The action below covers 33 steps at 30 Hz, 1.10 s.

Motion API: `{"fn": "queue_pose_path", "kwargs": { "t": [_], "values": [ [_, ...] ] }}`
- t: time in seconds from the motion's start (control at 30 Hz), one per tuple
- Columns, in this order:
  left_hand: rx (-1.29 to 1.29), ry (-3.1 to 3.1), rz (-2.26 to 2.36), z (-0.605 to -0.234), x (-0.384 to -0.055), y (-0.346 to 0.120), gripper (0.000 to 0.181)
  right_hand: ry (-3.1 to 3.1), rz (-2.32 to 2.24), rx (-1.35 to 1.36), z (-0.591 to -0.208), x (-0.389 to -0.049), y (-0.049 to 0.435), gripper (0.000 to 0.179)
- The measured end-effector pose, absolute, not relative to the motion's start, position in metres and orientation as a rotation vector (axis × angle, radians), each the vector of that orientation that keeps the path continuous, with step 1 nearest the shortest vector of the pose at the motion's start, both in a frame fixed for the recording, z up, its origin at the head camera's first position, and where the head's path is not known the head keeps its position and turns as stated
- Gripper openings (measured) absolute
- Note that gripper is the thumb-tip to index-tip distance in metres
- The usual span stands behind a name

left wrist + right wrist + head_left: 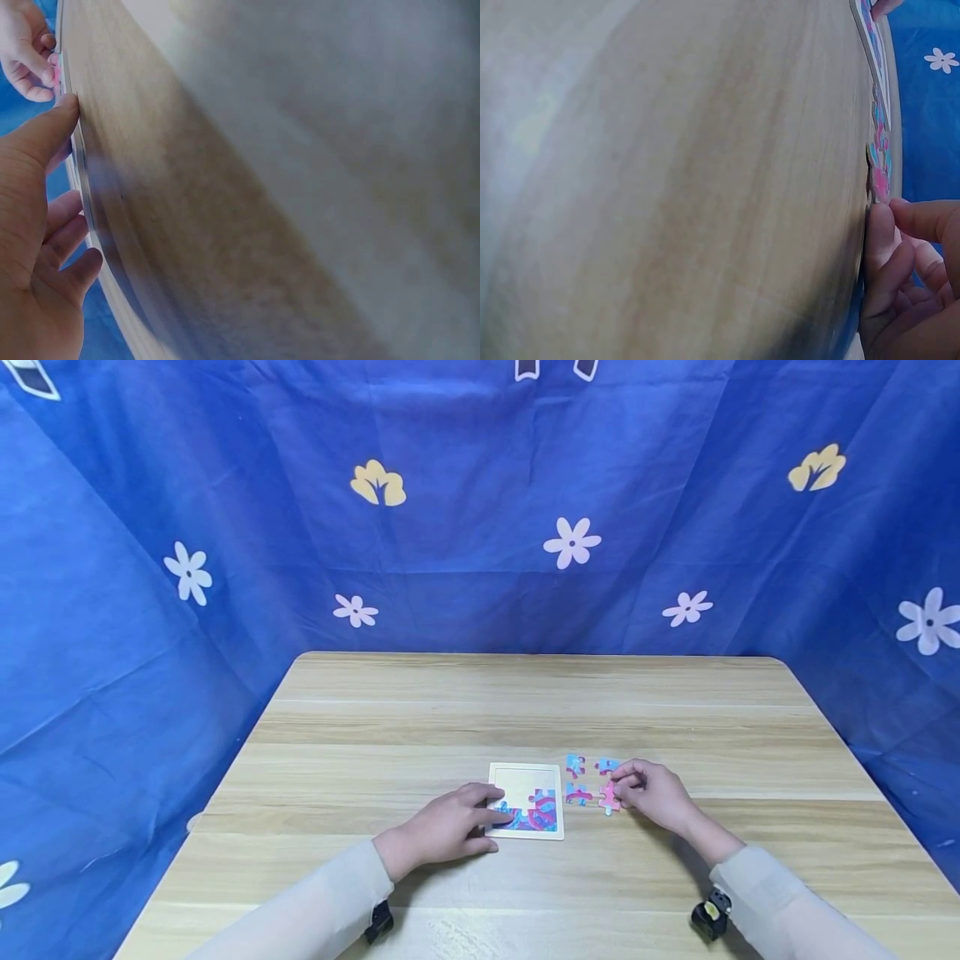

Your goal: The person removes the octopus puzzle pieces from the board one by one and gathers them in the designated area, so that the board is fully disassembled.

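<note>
A square jigsaw tray lies on the table, its lower part and right side filled with blue and pink pieces. My left hand rests over the tray's left edge, fingers extended onto the frame and the fitted pieces. To the right of the tray, my right hand pinches the edge of a pink jigsaw piece between thumb and index finger. In the right wrist view, that pink piece sits at the fingertips, low against the tabletop.
Beside the tray lie three more loose pieces: a blue one at upper left, another blue one near the right fingers, and a blue-and-pink one. The wooden table ends at a blue patterned cloth behind.
</note>
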<state>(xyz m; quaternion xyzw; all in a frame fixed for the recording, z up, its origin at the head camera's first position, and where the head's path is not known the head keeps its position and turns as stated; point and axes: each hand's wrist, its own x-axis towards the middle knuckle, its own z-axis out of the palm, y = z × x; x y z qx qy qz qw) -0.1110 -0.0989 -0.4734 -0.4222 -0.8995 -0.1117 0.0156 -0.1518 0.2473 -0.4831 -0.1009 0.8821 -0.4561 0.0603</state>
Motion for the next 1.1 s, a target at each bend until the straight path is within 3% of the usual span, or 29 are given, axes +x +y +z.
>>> {"fn": "queue_pose_path", "kwargs": {
  "t": [0.63, 1.1],
  "values": [
    [-1.307, -2.81, -0.336, -0.471, -0.11, -0.099, 0.047, 2.588, -1.465, -0.306, -0.48, -0.154, 0.226, 0.015],
    [-1.32, -2.807, -0.347, -0.467, -0.11, -0.087, 0.05, 2.567, -1.409, -0.463, -0.476, -0.159, 0.186, 0.018]
  ]
}}
